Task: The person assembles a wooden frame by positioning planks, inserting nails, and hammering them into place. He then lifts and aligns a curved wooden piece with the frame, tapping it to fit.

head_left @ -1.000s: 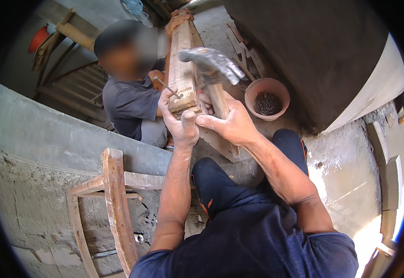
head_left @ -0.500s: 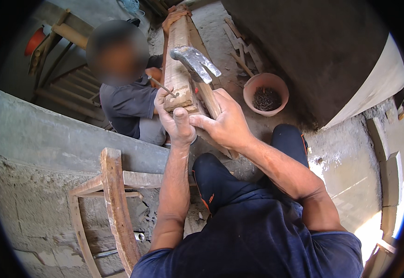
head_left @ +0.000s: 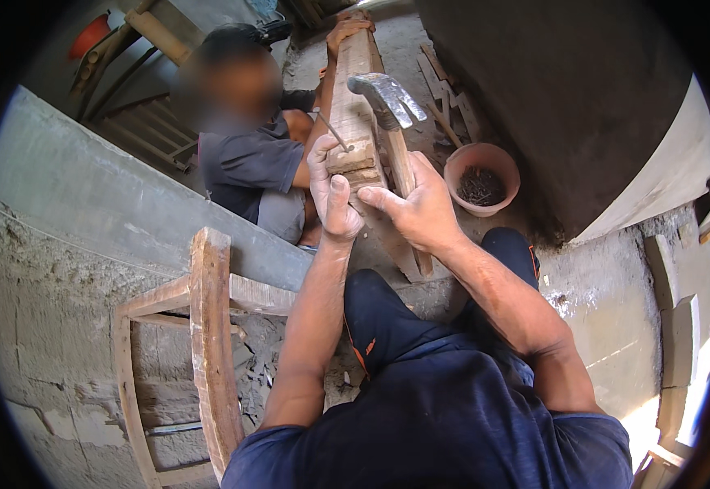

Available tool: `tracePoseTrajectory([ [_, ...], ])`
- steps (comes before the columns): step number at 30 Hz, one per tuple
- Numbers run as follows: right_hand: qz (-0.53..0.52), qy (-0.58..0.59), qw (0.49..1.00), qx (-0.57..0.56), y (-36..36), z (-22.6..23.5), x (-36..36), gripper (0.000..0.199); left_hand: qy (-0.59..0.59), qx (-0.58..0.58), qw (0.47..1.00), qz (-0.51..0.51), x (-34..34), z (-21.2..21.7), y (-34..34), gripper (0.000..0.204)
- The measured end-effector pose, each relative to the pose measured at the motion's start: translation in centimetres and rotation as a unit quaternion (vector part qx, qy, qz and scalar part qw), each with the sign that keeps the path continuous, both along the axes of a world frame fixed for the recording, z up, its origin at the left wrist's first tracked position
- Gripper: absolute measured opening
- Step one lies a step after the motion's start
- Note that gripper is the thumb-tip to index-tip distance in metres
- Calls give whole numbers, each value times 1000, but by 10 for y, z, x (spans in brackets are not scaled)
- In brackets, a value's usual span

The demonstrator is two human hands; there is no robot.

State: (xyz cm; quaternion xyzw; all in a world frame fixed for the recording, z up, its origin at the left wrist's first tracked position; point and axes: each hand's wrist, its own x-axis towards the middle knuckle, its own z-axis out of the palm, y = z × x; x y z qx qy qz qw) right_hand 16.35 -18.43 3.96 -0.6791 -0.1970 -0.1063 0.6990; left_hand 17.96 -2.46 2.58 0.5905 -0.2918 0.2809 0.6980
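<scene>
Head view: we hold a nail to a wooden beam, hammer raised.

Our left hand (head_left: 332, 191) has its fingers closed narrow around the nail (head_left: 332, 130), pinching it upright-tilted against the near end of the long wooden beam (head_left: 353, 106), thumb resting on the beam's end block. Our right hand (head_left: 420, 208) is wrapped tight around the wooden handle of the claw hammer (head_left: 388, 102), whose steel head hangs above the beam, just beside the nail and apart from it. Across the beam a second person (head_left: 249, 155) crouches, one hand (head_left: 347, 28) gripping the beam's far end. A terracotta bowl of nails (head_left: 483, 179) sits on the ground right of the beam. A wooden frame (head_left: 208, 326) leans at lower left against the concrete wall (head_left: 86, 204).
</scene>
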Motion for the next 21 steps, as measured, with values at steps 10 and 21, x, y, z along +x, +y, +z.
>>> tracePoseTrajectory([
  [10,30,12,999,-15,-6,5,4,58,-30,18,999,35,8,-4,-2,79],
  [21,68,79,994,18,-21,6,14,46,-85,48,990,105,10,-2,2,69],
])
